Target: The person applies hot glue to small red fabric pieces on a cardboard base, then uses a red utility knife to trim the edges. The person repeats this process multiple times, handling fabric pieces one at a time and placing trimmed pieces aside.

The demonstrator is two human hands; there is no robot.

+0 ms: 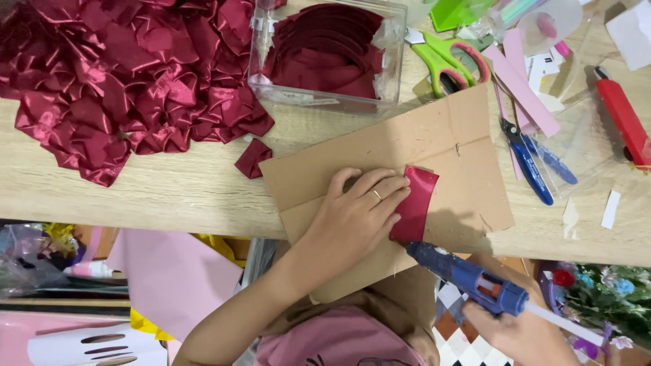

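Left hand: palm down, fingers spread flat, pressing on the red satin piece; grasping nothing, a ring on one finger.
Right hand: closed around the grip of the blue glue gun, off the near edge of the surface.
Red satin piece: curved strip lying on the cardboard sheet, its left side under the left fingertips.
Blue glue gun: nozzle pointing at the lower end of the satin piece, just beside it; whether it touches cannot be told. A white glue stick juts from its rear.
Cardboard sheet: brown, flat, overhanging the near edge of the surface at its middle.
Satin heap: large pile of crumpled red satin pieces at the far left corner of the surface.
Loose satin scrap: single folded red piece between the heap and the cardboard, touching neither.
Clear box: transparent plastic, at the far edge, filled with stacked dark red pieces.
Green scissors: right of the clear box, just beyond the cardboard's far corner.
Blue-handled scissors: right of the cardboard, near it.
Pink paper strips: lying above the blue-handled scissors.
Red utility knife: near the right edge of the surface.
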